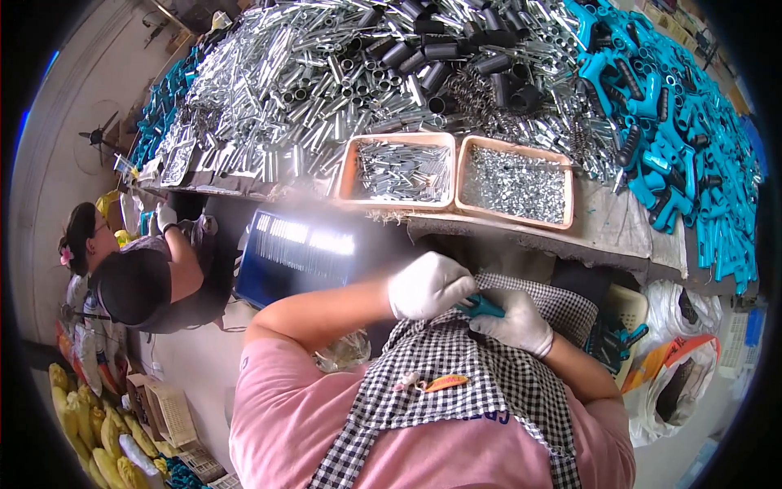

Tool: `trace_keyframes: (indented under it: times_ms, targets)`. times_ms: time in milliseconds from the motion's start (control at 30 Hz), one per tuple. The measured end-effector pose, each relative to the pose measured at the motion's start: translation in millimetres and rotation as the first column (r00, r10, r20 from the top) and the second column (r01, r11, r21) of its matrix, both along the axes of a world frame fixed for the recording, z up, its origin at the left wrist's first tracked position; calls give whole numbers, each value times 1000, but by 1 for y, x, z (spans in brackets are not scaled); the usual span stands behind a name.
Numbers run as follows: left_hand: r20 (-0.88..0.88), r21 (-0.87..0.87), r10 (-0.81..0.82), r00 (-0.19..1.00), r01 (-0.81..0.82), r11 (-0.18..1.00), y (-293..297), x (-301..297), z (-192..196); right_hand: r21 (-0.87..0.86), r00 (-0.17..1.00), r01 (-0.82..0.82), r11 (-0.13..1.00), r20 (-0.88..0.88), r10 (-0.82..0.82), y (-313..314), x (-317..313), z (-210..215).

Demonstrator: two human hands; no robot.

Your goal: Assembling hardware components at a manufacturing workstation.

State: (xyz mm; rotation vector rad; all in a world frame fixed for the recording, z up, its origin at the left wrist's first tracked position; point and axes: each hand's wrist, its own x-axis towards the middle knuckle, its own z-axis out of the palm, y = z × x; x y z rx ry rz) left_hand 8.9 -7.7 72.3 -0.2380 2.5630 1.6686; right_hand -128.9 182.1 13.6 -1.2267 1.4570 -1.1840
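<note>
Both of my hands wear white gloves and meet in front of the checked apron [444, 363]. My right hand [517, 323] is closed around a teal plastic part [484, 306], much of it hidden by the glove. Just left of it, my left hand [430, 286] has its fingers pinched together close to the part's end. Whatever those fingers hold is too small or hidden to name. Beyond the hands, on the table edge, stand a tray of small metal pins [348, 175] and a tray of tiny metal pieces [568, 196].
Metal tubes and rods [326, 73] are heaped over the table, with black sleeves [440, 50] among them. Teal gun-shaped parts [660, 106] pile up at the right. A blue bin [269, 277] stands below the table edge. At the left sits another person [138, 277].
</note>
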Motion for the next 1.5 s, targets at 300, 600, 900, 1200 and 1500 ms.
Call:
trace_keyframes:
  times_ms: [300, 600, 900, 1200, 1500]
  targets:
    - [170, -870, 132, 977, 86, 486, -149, -60, -20, 13, 962, 239, 971, -136, -235, -9, -9, 28]
    - [-166, -874, 5, 986, -150, 462, -135, -46, -21, -97, 909, 316, 944, -255, -331, -4, -10, 25]
    - [-326, 46, 117, 938, -107, 993, 0, -18, -14, -117, 885, 252, 961, -374, -277, -5, -6, 27]
    - [-175, -126, 375, 910, -398, 909, 22, -27, -20, -110, 917, 218, 970, -317, -242, -5, -6, 23]
    - [-294, -208, 464, 835, -530, 822, -59, -62, 14, -367, 736, 359, 858, -453, -502, -11, -35, 26]
